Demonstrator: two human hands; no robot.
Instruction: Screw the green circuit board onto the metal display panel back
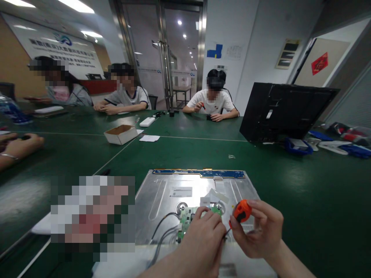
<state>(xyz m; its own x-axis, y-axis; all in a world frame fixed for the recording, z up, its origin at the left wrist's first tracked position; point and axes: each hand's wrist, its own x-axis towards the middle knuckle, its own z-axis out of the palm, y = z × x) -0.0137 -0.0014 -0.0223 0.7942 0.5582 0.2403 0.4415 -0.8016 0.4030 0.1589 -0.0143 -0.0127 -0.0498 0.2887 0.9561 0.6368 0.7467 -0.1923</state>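
A metal-backed display panel (162,197) lies in front of me, with a green circuit board (183,224) on it and a blue strip board (179,173) along its far edge. Between the thumb and fingers of my right hand (262,229) is an orange and black screwdriver (242,211), its thin shaft slanting down and left toward my left hand. My left hand (204,231) covers much of the green board, its fingers bent and close together. What lies under those fingers, and the screwdriver's tip, are hidden. Dark cables (162,224) run from the board's left side.
Left of the panel, a blurred-out object (92,208) lies on the green table (290,181). Further off are a small cardboard box (120,135), a white device (147,122) and a black monitor (285,112). Several people sit around the table; one person's hands (21,148) reach in at left.
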